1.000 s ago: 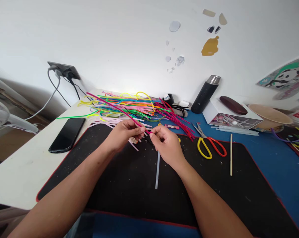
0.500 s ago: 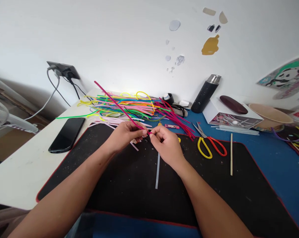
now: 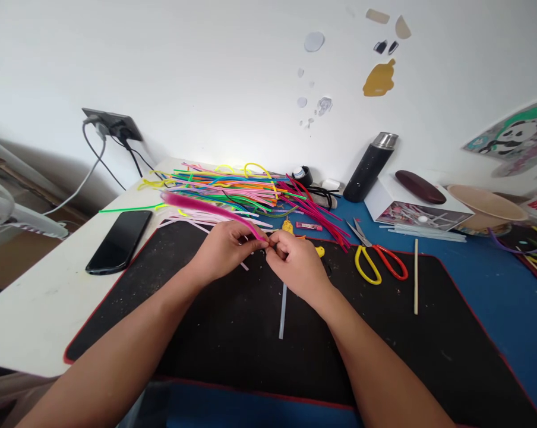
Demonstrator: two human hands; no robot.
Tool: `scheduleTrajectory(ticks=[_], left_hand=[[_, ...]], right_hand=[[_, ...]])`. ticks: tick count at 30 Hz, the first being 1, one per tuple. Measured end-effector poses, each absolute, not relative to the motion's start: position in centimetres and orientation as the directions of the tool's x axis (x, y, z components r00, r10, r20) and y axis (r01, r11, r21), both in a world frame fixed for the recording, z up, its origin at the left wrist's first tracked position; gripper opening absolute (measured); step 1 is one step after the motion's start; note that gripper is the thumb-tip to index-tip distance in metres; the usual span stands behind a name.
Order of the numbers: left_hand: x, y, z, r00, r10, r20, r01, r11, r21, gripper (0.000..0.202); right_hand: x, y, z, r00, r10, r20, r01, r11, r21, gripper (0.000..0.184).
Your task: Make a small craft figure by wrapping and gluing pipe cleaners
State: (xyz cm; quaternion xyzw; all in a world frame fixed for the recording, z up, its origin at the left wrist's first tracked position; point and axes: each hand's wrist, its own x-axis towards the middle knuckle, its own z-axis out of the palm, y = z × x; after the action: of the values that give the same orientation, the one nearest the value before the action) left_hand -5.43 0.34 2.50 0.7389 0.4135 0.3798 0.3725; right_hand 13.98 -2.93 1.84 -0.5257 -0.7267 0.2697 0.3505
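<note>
A magenta pipe cleaner runs up and left from my fingers, its free end smeared by motion. My left hand pinches it close to its lower end. Fingertip to fingertip with it, my right hand pinches the same end, which the fingers mostly hide. Beneath my right hand a translucent glue stick pokes out on the black mat. Just behind that hand lies a yellow tool, partly covered; it looks like a glue gun.
Scissors and a thin wooden stick lie to the right. A heap of coloured pipe cleaners spreads along the wall. A phone rests at the left; a black flask and a white box stand at the back right.
The free end of the magenta pipe cleaner has swung down, from steeply raised to a lower slant. Both hands stay in nearly the same place, still pinching.
</note>
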Motion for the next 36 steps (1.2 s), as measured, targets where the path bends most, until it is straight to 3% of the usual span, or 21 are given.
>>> scheduleTrajectory(ticks=[5, 8, 13, 17, 23, 36], left_hand=[[-5.5, 0.5, 2.5, 0.41, 0.889, 0.202, 0.421, -0.381, 0.823, 0.01], [-5.6, 0.6, 2.6, 0.398, 0.904, 0.159, 0.389, -0.323, 0.863, 0.01], [-5.4, 0.8, 2.4, 0.319, 0.948, 0.012, 0.146, -0.062, 0.987, 0.026], [-4.9, 0.7, 2.3, 0.303, 0.952, -0.039, -0.042, 0.054, 0.998, 0.035], [-4.0, 0.3, 2.5, 0.294, 0.953, -0.07, -0.188, 0.13, 0.974, 0.038], [-4.4, 0.8, 1.9, 0.188, 0.979, -0.085, -0.275, 0.135, 0.952, 0.04]], right_hand=[[14.0, -2.7, 1.0, -0.208, 0.951, 0.227, 0.634, 0.308, -0.71, 0.005], [13.9, -2.7, 0.8, -0.189, 0.958, 0.215, 0.608, 0.286, -0.741, 0.004], [13.8, -2.7, 1.3, -0.138, 0.97, 0.2, 0.488, 0.242, -0.839, 0.004], [13.8, -2.7, 1.5, -0.107, 0.975, 0.195, 0.376, 0.221, -0.9, 0.013], [13.8, -2.8, 1.5, -0.08, 0.978, 0.194, 0.301, 0.209, -0.93, 0.015], [14.0, -2.9, 2.2, -0.087, 0.986, 0.141, 0.367, 0.163, -0.916, 0.014]])
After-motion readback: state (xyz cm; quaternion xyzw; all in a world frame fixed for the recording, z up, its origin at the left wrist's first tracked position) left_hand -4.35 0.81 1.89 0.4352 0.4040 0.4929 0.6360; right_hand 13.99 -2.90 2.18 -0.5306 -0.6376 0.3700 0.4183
